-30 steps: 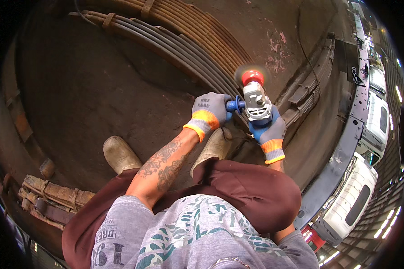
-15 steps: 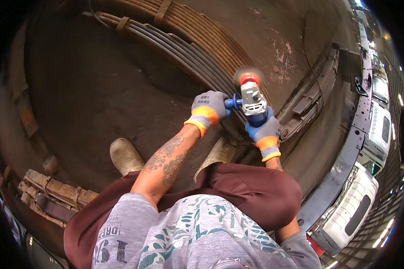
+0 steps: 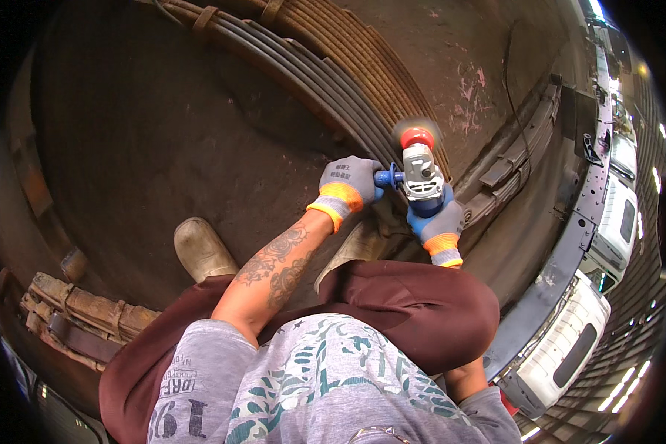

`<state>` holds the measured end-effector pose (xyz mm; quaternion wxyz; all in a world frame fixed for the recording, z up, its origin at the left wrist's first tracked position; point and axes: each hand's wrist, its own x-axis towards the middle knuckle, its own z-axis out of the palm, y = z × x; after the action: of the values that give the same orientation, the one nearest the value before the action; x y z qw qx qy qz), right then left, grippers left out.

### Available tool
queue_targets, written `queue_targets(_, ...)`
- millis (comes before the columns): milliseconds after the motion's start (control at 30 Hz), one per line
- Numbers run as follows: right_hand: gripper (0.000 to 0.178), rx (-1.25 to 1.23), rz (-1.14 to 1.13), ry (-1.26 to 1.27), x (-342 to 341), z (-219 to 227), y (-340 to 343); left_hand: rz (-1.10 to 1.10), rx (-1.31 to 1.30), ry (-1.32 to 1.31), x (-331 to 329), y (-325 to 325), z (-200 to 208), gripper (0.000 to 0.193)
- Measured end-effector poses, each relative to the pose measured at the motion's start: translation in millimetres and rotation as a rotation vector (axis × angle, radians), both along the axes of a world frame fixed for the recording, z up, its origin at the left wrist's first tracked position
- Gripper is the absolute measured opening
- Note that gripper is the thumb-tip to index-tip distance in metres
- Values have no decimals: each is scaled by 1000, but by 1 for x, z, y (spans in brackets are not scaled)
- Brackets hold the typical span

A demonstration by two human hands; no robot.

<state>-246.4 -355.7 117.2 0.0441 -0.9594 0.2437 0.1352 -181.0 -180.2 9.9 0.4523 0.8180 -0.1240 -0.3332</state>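
Note:
An angle grinder with a white-grey head, a red part at its front and a blue body is held in both gloved hands. My left hand is closed around its blue side handle. Around the rear of the blue body, my right hand is wrapped, its fingers partly hidden. The round spinning attachment is blurred, so its kind is unclear. It lies over the near right end of a grey leaf spring; whether it touches the metal I cannot tell. Alongside runs a rust-brown leaf spring.
Another leaf spring lies to the right, with a thin cable across it. A rusty one rests at lower left. My boots stand on the dark floor. A long grey beam and white truck cabs line the far right.
The grinder and both hands have shifted slightly right and nearer me, toward the end of the grey leaf spring. The view has turned a little. Both grips are the same.

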Motion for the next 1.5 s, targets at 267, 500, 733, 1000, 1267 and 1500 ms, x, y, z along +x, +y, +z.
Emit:
queue_targets(267, 62, 67, 60, -116, 14, -13, -6, -7, 26, -26, 17, 4, -4, 23)
queue_targets(500, 58, 97, 69, -135, 5, -8, -8, -14, -10, -9, 4, -1, 0, 25)
queue_targets(733, 57, 226, 66, -209, -1, -26, -23, -32, 1, 13, 12, 2, -3, 23)
queue_targets(1000, 54, 60, 113, -96, 11, -7, -6, 62, -57, -44, -1, 0, -15, 21)
queue_targets(1267, 60, 175, 135, -187, -15, -30, -37, 41, -41, 45, -16, -5, -9, 37)
queue_targets(1500, 54, 66, 128, -154, -7, -16, -18, 25, -43, 26, -6, 0, -5, 32)
